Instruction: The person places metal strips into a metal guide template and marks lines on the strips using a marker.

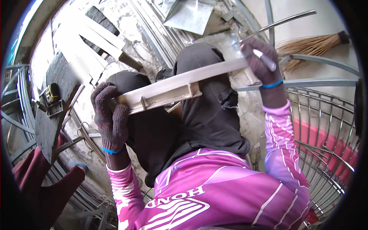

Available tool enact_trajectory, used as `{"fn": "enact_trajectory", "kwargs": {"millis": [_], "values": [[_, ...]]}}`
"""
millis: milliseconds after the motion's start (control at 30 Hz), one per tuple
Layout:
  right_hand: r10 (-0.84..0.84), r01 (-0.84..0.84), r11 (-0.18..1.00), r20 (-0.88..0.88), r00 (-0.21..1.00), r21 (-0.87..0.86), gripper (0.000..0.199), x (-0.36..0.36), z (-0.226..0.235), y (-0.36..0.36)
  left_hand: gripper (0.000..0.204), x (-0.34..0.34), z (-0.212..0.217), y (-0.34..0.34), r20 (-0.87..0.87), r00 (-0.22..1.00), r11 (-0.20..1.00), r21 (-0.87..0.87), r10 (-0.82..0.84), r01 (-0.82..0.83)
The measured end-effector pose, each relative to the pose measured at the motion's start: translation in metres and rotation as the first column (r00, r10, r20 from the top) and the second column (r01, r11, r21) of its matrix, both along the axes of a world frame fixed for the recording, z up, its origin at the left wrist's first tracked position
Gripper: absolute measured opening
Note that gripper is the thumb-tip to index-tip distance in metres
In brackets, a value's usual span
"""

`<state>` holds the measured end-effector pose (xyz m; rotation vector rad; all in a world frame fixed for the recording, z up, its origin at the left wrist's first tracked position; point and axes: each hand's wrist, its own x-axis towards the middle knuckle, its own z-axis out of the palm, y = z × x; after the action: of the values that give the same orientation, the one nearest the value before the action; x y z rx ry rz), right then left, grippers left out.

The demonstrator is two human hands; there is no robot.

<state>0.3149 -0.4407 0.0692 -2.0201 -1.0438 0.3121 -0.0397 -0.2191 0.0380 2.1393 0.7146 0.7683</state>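
Note:
My left hand (110, 117), in a dark knitted glove with a blue cuff edge, is closed round the left end of a pale metal channel piece (184, 79). Small upright plates stand along the channel's inner side. It lies across my two black-clad knees, tilted up to the right. Close by its right end, my right hand (261, 61) wears a matching glove. Its fingers are curled on a pale, stick-shaped object (264, 60), whose kind I cannot make out. Past that hand runs a thin metal rod (283, 23); whether the hand touches it is unclear.
At left, a tape measure (51, 94) rests on a worn grey board (53, 115). Metal lengths (149, 30) and a shiny sheet (189, 17) lie at the far side. On the right are a straw broom (312, 48), curved metal bars (322, 82) and a wire basket (326, 153).

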Motion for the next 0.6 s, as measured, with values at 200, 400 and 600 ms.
{"fn": "enact_trajectory", "kwargs": {"millis": [200, 400, 600], "values": [[-0.125, 0.134, 0.991, 0.447, 0.886, 0.013, 0.02, 0.051, 0.012, -0.003, 0.043, -0.003, 0.003, 0.003, 0.05, 0.999, 1.0, -0.012, -0.02, 0.02], [-0.176, 0.102, 0.971, 0.358, 0.917, 0.217, 0.012, 0.013, 0.018, 0.04, 0.055, 0.009, 0.057, -0.009, -0.166, 0.986, 0.939, 0.34, 0.007, 0.05], [-0.112, 0.033, 0.973, 0.339, 0.934, 0.228, 0.012, -0.016, 0.032, 0.08, 0.049, 0.041, 0.059, -0.019, -0.488, 0.865, 0.85, 0.399, -0.121, 0.344]]}}
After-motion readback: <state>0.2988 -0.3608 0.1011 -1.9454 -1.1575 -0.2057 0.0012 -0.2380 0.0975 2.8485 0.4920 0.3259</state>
